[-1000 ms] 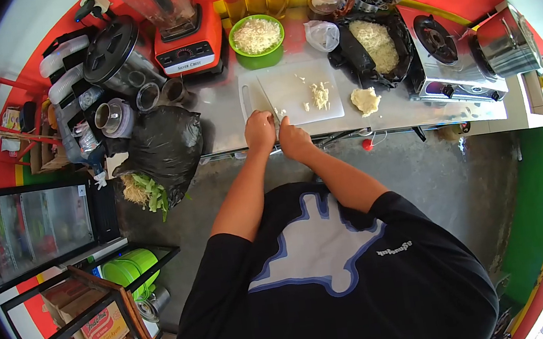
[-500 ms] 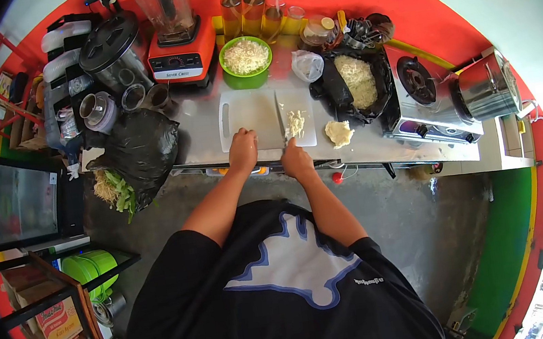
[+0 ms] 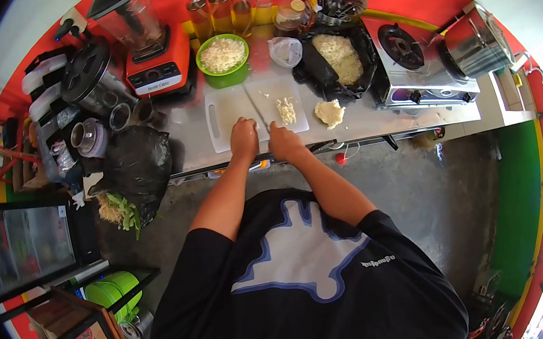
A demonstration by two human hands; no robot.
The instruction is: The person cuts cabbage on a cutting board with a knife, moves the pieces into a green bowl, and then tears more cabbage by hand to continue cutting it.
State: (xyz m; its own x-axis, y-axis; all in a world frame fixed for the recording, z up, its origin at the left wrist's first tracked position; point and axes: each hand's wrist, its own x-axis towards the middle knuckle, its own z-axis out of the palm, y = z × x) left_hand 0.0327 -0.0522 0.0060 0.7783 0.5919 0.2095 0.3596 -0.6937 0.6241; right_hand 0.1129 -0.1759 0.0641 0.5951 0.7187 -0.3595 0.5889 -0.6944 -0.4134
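A white cutting board lies on the steel counter. My right hand is closed round the handle of a knife, whose blade points away from me over the board. Just left of it, my left hand is closed on the board's near part; what its fingers hold, if anything, is hidden. Chopped pale pieces lie right of the blade. A pale lump sits on the counter beside the board's right edge.
Behind the board stands a green bowl of shredded pale food, near a red blender and pump bottles. Black bags lie left and right. A gas stove with a pot is at the right.
The view has shifted and turned. The knife has moved left, away from the chopped pieces, and now slants over the board, with my right hand nearer my left hand.
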